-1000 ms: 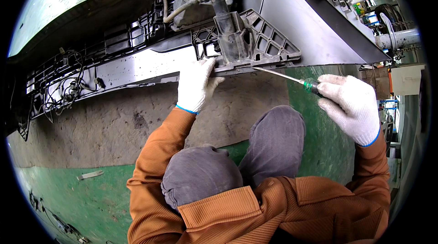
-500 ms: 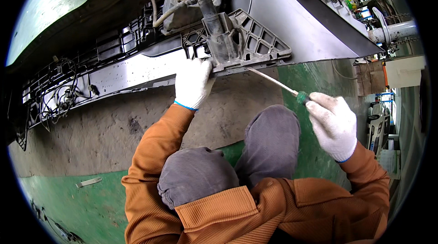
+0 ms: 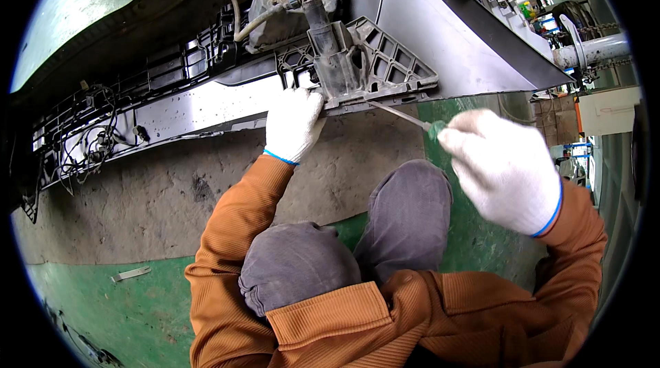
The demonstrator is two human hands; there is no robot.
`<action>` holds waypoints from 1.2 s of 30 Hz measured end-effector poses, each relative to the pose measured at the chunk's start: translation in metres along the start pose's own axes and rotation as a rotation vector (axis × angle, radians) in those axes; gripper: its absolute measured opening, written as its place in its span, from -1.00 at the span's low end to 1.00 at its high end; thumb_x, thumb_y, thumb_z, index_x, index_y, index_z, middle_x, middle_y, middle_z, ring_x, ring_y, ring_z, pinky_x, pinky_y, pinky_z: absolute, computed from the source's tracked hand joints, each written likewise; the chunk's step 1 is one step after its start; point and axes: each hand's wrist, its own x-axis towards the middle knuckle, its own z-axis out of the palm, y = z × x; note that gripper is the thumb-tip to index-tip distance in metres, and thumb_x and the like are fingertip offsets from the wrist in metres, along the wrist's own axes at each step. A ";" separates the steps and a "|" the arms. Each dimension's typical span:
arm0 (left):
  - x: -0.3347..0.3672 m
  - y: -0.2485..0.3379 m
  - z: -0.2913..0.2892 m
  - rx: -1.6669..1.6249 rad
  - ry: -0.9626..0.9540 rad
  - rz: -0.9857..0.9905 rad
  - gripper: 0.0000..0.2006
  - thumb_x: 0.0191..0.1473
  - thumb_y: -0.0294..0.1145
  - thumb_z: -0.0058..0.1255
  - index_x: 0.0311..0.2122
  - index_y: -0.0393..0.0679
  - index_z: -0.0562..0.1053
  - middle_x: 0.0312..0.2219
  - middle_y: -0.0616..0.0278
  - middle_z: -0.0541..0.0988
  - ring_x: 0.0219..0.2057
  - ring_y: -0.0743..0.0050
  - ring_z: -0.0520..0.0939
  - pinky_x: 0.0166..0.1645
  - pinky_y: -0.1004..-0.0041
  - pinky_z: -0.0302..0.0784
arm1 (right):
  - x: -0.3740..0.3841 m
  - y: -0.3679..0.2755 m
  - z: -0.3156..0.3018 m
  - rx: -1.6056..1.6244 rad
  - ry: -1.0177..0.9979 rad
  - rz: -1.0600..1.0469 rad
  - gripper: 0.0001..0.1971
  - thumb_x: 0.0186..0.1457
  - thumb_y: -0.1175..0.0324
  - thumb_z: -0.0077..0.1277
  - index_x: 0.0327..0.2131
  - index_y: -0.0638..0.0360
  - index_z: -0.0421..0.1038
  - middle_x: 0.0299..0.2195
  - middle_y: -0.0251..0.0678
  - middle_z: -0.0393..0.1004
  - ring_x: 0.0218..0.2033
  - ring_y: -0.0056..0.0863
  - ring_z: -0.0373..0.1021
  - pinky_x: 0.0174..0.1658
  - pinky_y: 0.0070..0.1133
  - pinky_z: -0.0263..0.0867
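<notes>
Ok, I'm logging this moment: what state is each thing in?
Left hand: gloved, touching the panel
Right hand: gloved, closed around the screwdriver
Screwdriver: held, tip at the panel's edge
Panel: speckled
Wires: tangled
Hose: bent
Mat: flat, stained
Strip: lying on the floor

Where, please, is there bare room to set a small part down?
The brown mat is free between the silver panel and the left sleeve, and the green floor between the thin strip and that sleeve. It is crowded along the panel's edge, with the left hand, the ribbed bracket and the screwdriver in the right hand, and around the wiring.
</notes>
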 end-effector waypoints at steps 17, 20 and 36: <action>0.008 -0.003 -0.001 0.133 -0.136 0.057 -0.64 -0.02 -0.24 0.38 -0.16 -0.13 0.52 -0.25 0.06 0.57 -0.18 0.05 0.60 -0.10 0.13 0.52 | 0.106 0.046 -0.047 0.040 -0.277 0.154 -0.64 0.15 0.13 0.11 -0.35 0.29 0.68 -0.49 -0.08 0.62 -0.46 -0.29 0.57 -0.25 -0.40 0.49; 0.007 -0.005 -0.001 0.134 -0.140 0.059 -0.64 -0.02 -0.25 0.37 -0.15 -0.13 0.51 -0.24 0.04 0.57 -0.16 0.03 0.60 -0.08 0.11 0.53 | 0.115 0.050 -0.051 0.106 -0.319 0.219 -0.64 0.15 0.12 0.15 -0.33 0.29 0.68 -0.53 -0.17 0.61 -0.57 -0.41 0.52 -0.40 -0.48 0.47; 0.013 0.002 -0.013 0.054 -0.298 0.020 -0.75 0.13 -0.29 0.10 -0.15 -0.21 0.53 0.06 -0.41 0.54 0.03 -0.35 0.63 0.26 -0.11 0.43 | 0.125 0.076 -0.052 0.185 -0.396 0.187 -0.67 0.14 0.15 0.20 -0.31 0.28 0.68 -0.54 -0.28 0.61 -0.67 -0.56 0.46 -0.58 -0.58 0.40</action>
